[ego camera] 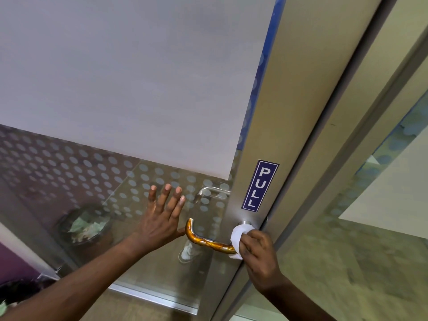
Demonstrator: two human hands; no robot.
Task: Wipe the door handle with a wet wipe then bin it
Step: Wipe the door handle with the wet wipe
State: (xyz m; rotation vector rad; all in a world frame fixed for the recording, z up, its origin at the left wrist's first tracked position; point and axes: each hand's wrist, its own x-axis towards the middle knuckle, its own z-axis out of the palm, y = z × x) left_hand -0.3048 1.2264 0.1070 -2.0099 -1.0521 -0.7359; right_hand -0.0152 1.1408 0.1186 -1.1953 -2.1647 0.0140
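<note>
while the right hand point(259, 251) pinches the wet wipe point(239, 237) around the door handle point(208, 242) and the left hand point(162, 216) presses flat, fingers spread, on the glass, wiping is underway and binning remains.

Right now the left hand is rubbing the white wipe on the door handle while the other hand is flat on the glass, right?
Not quite: the head view shows the right hand holding the white wipe on the door handle. The left hand is the one spread flat on the glass.
</note>
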